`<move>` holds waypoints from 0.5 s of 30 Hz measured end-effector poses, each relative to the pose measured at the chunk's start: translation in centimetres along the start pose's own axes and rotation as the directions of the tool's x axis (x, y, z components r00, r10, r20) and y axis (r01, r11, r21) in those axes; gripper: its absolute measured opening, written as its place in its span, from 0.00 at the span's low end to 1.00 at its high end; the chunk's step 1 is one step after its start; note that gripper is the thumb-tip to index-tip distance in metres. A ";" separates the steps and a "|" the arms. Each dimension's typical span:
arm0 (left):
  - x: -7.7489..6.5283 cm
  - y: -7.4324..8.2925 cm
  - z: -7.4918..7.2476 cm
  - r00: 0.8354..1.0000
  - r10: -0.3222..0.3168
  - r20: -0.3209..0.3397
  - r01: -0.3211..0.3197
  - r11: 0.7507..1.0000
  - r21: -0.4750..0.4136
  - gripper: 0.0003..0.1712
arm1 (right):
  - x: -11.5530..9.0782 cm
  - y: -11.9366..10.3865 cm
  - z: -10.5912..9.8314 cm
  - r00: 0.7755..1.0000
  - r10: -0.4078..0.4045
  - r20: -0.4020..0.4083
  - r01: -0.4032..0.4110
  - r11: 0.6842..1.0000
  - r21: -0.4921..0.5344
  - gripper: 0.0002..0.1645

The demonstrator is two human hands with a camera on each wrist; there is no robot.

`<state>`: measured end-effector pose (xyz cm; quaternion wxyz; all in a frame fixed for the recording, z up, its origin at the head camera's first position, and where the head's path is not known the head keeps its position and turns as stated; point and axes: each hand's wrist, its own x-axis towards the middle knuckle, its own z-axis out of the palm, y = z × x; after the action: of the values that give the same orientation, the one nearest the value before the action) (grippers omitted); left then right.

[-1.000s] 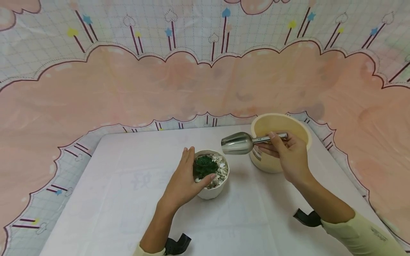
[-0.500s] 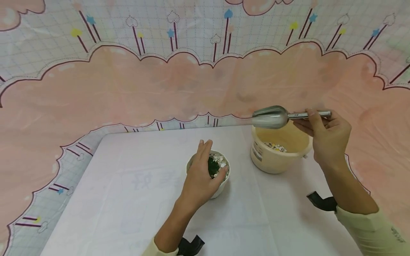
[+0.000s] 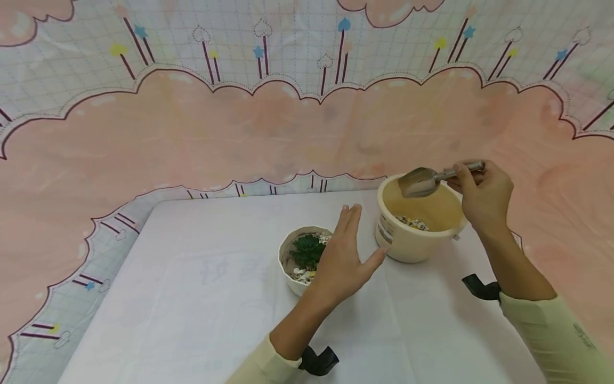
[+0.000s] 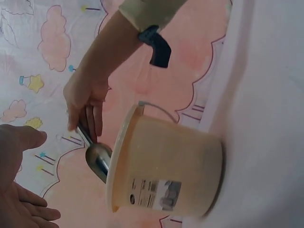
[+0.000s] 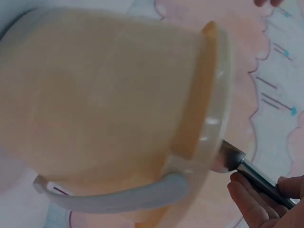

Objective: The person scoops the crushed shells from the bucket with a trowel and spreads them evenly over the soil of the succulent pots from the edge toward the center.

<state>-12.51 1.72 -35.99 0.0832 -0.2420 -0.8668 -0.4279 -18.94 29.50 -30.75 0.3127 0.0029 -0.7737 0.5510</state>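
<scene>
Head view: a metal scoop [image 3: 422, 183] is held by its handle between the thumb and fingers of the right hand [image 3: 486, 197]. Its bowl is tilted downward to the left of that hand, at the mouth of a cream bucket [image 3: 414, 245]; in both wrist views its tip is hidden behind the rim. Pebbles [image 3: 413, 223] are seen inside the bucket, below and to the left of the right hand. A printed label [image 4: 168, 194] is stuck on the bucket's side facing the left hand [image 3: 342, 266], and a curved grey bail [image 5: 118, 199] is attached on the side nearer the right hand.

The left hand is held with its fingers straight and its thumb spread wide. A white pot [image 3: 294, 286] is partly covered by it in the head view, showing to its left; whether the pot is touched cannot be told. A green plant [image 3: 307, 252] and pale stones [image 3: 302, 275] are held in the pot. Beneath both hands, pot and bucket are supported by a white table [image 3: 192, 298].
</scene>
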 end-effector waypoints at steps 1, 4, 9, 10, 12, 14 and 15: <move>0.2 0.2 0.3 1.000 0.003 0.007 -0.003 1.000 -0.001 0.52 | 0.2 0.3 0.1 1.000 0.005 0.014 -0.004 0.998 -0.059 0.12; 0.7 0.5 1.2 1.000 0.003 0.015 -0.003 1.000 -0.002 0.53 | 0.9 1.3 0.3 0.998 0.012 0.065 0.000 0.982 -0.188 0.16; 1.8 0.6 2.7 0.999 -0.031 0.019 0.031 0.999 -0.014 0.54 | 1.7 2.5 0.5 0.987 0.030 0.155 0.013 0.963 -0.268 0.20; 2.1 0.6 3.0 0.999 -0.040 0.016 0.041 0.999 -0.014 0.54 | 1.9 2.6 0.5 0.984 0.034 0.175 0.014 0.963 -0.270 0.20; 2.5 0.6 3.6 0.998 -0.056 0.003 0.056 0.998 0.000 0.56 | 2.3 2.9 0.6 0.975 0.048 0.216 0.012 0.964 -0.266 0.20; 3.0 0.6 4.3 0.997 -0.073 -0.010 0.073 0.997 0.007 0.56 | 2.7 3.0 0.7 0.965 0.054 0.257 0.018 0.963 -0.268 0.20; 3.1 0.6 4.6 0.996 -0.084 -0.013 0.084 0.996 0.012 0.56 | 2.9 3.1 0.7 0.959 0.057 0.277 0.021 0.962 -0.271 0.20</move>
<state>-14.67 6.71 -37.32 0.0721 -0.2023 -0.8784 -0.4270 -22.72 31.07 -32.09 0.1914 0.0313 -0.8784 0.4367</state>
